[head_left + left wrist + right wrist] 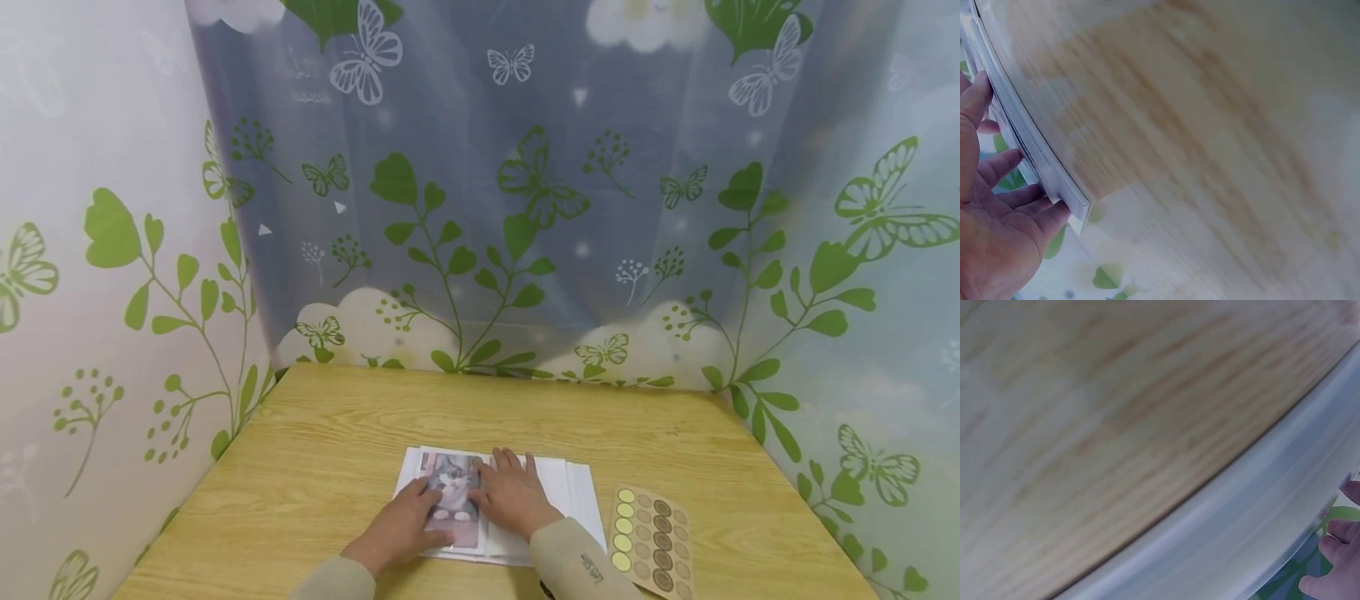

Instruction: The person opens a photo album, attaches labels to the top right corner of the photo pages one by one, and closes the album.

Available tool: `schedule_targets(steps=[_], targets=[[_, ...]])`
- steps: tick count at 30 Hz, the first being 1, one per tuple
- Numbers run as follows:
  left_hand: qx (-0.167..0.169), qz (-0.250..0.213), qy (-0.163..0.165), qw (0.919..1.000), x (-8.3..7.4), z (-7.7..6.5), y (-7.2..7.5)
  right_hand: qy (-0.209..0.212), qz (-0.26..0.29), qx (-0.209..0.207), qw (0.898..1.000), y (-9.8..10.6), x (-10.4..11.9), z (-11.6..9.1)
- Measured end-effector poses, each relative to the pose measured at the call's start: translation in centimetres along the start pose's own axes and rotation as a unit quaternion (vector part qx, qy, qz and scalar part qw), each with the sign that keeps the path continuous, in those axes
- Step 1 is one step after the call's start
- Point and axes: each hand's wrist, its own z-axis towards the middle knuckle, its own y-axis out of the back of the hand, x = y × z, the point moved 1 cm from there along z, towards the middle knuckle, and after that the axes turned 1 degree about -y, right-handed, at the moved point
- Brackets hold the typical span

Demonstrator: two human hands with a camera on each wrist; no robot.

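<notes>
A white photo album [553, 477] lies spread on the wooden table, and a cat picture card [453, 512] sits on its left-hand page. My left hand [397, 523] rests over the card's left side, its fingers and thumb spread; in the left wrist view, the left hand [1004, 206] touches the album's edge [1041, 147]. Laid across the middle of the album, my right hand [517, 493] has its fingers extended, with the thumb side at the card's right edge. In the right wrist view, part of the right hand [1338, 562] shows beyond the blurred album edge [1222, 519].
Right of the album lies a tan sheet of round stickers [651, 542], with yellow and brown columns. The wooden table [322, 433] is enclosed by leaf-and-butterfly curtains [480, 250] at the back and both sides.
</notes>
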Motion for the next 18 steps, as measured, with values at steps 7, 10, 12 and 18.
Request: schedule_targets(steps=[7, 10, 12, 18], targets=[[0.001, -0.004, 0.004, 1.0, 0.0, 0.1, 0.1, 0.0, 0.002, -0.007, 1.0, 0.0, -0.5, -0.5], [0.001, 0.008, 0.004, 1.0, 0.0, 0.1, 0.1, -0.004, 0.009, -0.009, 1.0, 0.1, -0.8, -0.7], [-0.002, 0.018, 0.0, 0.9998, 0.0, 0.1, 0.2, -0.007, 0.012, -0.005, 1.0, 0.2, -1.0, -0.8], [-0.018, 0.026, -0.01, 0.9995, 0.0, 0.0, 0.4, -0.019, 0.02, 0.0, 1.0, 0.4, -1.8, -1.3]])
